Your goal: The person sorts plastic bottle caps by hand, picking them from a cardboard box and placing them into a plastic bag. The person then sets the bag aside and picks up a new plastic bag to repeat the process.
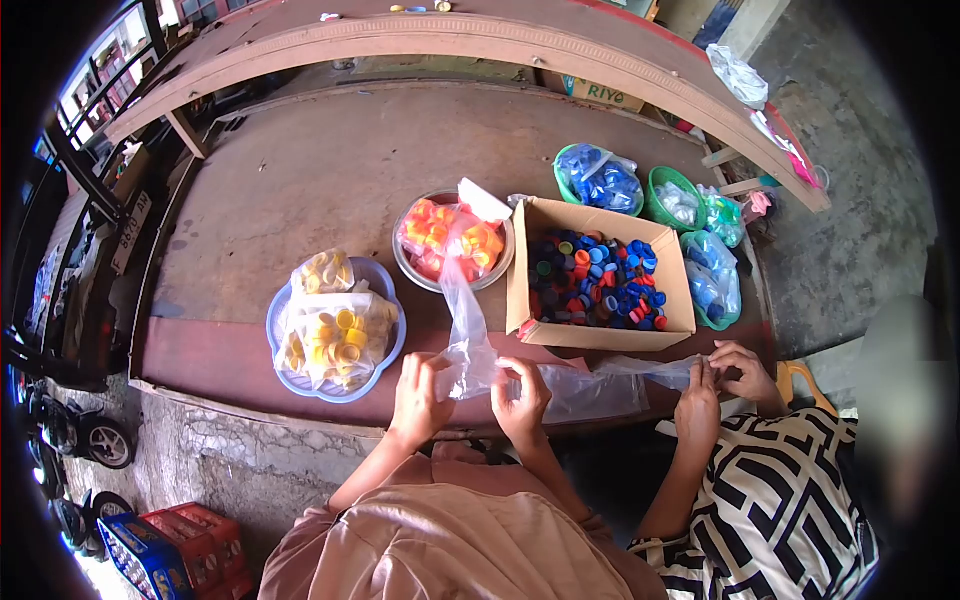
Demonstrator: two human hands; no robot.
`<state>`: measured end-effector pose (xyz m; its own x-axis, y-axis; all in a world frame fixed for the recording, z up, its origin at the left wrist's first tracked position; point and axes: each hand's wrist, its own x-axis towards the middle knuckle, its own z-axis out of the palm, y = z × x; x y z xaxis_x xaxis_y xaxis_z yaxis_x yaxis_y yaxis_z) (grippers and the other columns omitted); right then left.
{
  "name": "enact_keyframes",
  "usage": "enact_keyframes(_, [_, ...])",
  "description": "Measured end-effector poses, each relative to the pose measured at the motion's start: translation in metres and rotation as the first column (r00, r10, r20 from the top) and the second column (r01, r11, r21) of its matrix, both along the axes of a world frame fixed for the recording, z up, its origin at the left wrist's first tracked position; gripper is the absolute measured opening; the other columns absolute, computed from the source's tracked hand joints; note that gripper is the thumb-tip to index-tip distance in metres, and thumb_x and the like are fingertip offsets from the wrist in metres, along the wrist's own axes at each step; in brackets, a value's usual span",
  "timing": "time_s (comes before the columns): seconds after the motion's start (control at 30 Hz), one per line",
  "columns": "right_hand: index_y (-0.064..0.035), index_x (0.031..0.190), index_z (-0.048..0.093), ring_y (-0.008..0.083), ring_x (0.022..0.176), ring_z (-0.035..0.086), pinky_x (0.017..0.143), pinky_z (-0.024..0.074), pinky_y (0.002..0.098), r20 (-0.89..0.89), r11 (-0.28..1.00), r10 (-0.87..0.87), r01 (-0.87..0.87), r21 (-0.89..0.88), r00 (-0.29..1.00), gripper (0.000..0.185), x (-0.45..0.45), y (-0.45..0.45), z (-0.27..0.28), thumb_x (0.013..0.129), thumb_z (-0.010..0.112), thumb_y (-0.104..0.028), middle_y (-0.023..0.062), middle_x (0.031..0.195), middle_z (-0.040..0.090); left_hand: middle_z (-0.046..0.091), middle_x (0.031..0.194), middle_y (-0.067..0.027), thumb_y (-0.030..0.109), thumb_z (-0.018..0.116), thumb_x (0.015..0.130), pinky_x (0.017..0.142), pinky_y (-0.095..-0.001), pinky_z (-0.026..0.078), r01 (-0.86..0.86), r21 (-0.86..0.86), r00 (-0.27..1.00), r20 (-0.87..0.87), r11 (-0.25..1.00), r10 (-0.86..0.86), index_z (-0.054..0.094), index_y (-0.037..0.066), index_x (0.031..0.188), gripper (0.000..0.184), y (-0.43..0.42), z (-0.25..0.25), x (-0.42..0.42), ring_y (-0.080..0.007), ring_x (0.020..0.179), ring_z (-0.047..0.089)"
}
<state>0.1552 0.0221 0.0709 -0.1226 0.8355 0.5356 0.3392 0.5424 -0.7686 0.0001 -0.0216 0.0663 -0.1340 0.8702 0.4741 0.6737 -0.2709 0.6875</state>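
My left hand (421, 392) pinches one side of a clear plastic bag (466, 345) near the table's front edge. Its other side is pinched in my right hand (521, 395). The bag reaches up to a metal bowl (404, 264) that holds bagged orange and red caps (440, 228). To the left, a pale blue basin (382, 374) carries bags of yellow caps (345, 345). On the right stands an open cardboard box (610, 339) with many blue, red and dark caps (598, 280). More clear plastic (590, 393) lies below the box.
At the right, a co-worker's hands (722, 375) hold clear plastic. Green baskets (656, 192) with bagged blue and clear items stand behind and beside the box. A raised wooden shelf (430, 38) spans the table's far side. Crates (185, 550) sit on the floor at lower left.
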Motion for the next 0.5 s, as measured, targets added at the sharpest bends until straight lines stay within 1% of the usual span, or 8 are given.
enact_keyframes(0.07, [-0.0005,0.091,0.055,0.0306,0.077,0.058,0.067,0.0484,0.0354,0.080,0.993,0.066,-0.073,0.091,0.995,0.028,-0.001,-0.002,0.004,0.065,0.056,0.008,0.0134,0.085,0.058,0.050,0.094,-0.0140,-0.004,0.065,0.053,0.073,-0.0403,0.045,0.059,0.019,0.998,-0.017,0.998,-0.059,0.049,0.004,0.100,0.050,0.001,0.008,0.005,-0.0336,0.086,0.051])
enact_keyframes(0.17, [-0.0009,0.092,0.055,0.0308,0.079,0.057,0.069,0.0478,0.0366,0.152,0.981,0.114,-0.135,0.137,0.982,0.030,-0.003,-0.009,0.006,0.064,0.056,0.009,0.0135,0.086,0.057,0.053,0.089,-0.0127,-0.003,0.065,0.059,0.067,-0.0398,0.048,0.081,-0.059,0.994,0.083,0.995,-0.076,0.050,0.003,0.098,0.042,-0.001,0.003,0.005,-0.0324,0.079,0.056])
enact_keyframes(0.2, [-0.0015,0.093,0.055,0.0315,0.080,0.056,0.070,0.0472,0.0374,0.154,0.989,0.081,-0.099,0.110,0.985,0.032,-0.006,-0.013,0.012,0.063,0.056,0.008,0.0140,0.087,0.057,0.054,0.087,-0.0123,-0.002,0.064,0.060,0.064,-0.0396,0.048,0.080,-0.088,0.990,0.127,0.993,-0.068,0.051,0.003,0.097,0.039,-0.002,0.003,0.004,-0.0319,0.077,0.057])
enact_keyframes(0.3, [-0.0019,0.095,0.055,0.0315,0.082,0.056,0.072,0.0466,0.0378,0.145,0.992,0.064,-0.047,-0.115,0.987,0.034,-0.011,-0.018,0.011,0.063,0.057,0.009,0.0143,0.088,0.056,0.055,0.084,-0.0123,-0.003,0.062,0.065,0.060,-0.0397,0.049,0.073,-0.158,0.988,0.150,0.985,-0.049,0.051,0.003,0.093,0.031,-0.008,0.010,0.008,-0.0329,0.072,0.058])
enact_keyframes(0.33, [-0.0016,0.097,0.055,0.0315,0.081,0.057,0.071,0.0468,0.0375,0.155,0.984,0.073,-0.046,-0.173,0.985,0.036,-0.009,-0.019,0.010,0.062,0.057,0.010,0.0141,0.086,0.057,0.055,0.084,-0.0122,-0.003,0.062,0.065,0.060,-0.0397,0.049,0.045,-0.163,0.987,0.160,0.986,-0.019,0.051,0.003,0.093,0.030,-0.008,0.007,0.006,-0.0330,0.073,0.058])
enact_keyframes(0.4, [-0.0010,0.097,0.055,0.0309,0.079,0.058,0.070,0.0469,0.0371,0.142,0.992,0.051,-0.034,-0.119,0.989,0.036,0.000,-0.012,0.001,0.063,0.056,0.011,0.0143,0.084,0.057,0.054,0.084,-0.0119,-0.002,0.062,0.066,0.061,-0.0399,0.050,-0.006,-0.178,0.983,0.179,0.984,0.039,0.050,0.003,0.092,0.029,-0.008,0.000,-0.001,-0.0331,0.073,0.058])
enact_keyframes(0.43, [-0.0007,0.097,0.055,0.0306,0.078,0.058,0.069,0.0470,0.0369,0.134,0.995,0.038,-0.025,-0.093,0.990,0.036,0.005,-0.009,-0.002,0.063,0.056,0.011,0.0145,0.084,0.057,0.054,0.088,-0.0132,-0.003,0.060,0.068,0.062,-0.0400,0.049,-0.037,-0.275,0.968,0.228,0.961,0.103,0.049,0.003,0.093,0.028,-0.008,0.000,-0.003,-0.0324,0.077,0.059])
enact_keyframes(0.5, [-0.0005,0.095,0.056,0.0295,0.076,0.059,0.067,0.0474,0.0353,0.114,0.996,0.049,-0.039,-0.083,0.992,0.033,0.010,-0.006,-0.004,0.065,0.055,0.011,0.0141,0.082,0.059,0.052,0.096,-0.0149,0.000,0.062,0.070,0.073,-0.0403,0.048,-0.063,-0.216,0.994,0.074,0.974,0.081,0.048,0.003,0.100,0.034,-0.009,-0.003,-0.007,-0.0333,0.087,0.056])
